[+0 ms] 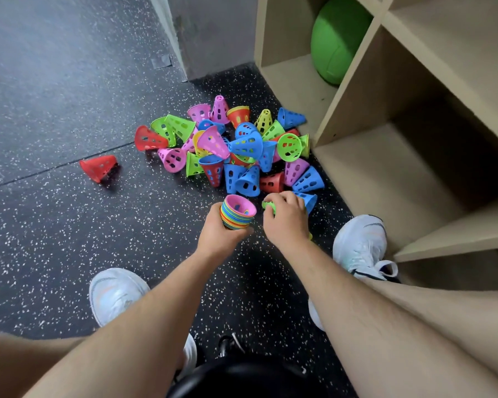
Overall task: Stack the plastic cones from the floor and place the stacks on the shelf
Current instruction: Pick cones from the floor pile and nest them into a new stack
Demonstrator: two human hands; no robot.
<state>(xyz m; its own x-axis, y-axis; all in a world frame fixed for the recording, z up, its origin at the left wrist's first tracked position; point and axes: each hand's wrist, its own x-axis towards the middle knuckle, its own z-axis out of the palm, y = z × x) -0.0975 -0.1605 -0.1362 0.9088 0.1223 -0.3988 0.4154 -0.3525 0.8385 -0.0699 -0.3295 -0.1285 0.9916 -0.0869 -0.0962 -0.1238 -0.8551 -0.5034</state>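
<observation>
On floor before shelf (pixel 357 173), head view: pile (pixel 242 145) of loose cones, one red cone (pixel 98 168) well apart to left. Risk: stack (pixel 237 212) is many-layered and gripped only low down; a hard push with next cone could tilt or spill it, and holed walls may snag and seat crooked. Left hand (pixel 217 229) wrapped round stack, wide ends up. Right hand (pixel 285 216) curled over green cone (pixel 269 206) at pile's near edge, just beside stack. No cones seen on shelf.

Dark rubber floor (pixel 69 225) flecked with white spreads left of the left hand (pixel 217 235). Beyond it, a grey wall (pixel 213 33) corner. Right of the right hand (pixel 285 218), a beige shelf (pixel 385 173) of open cubbies, the farthest holding a green ball (pixel 337 41).
</observation>
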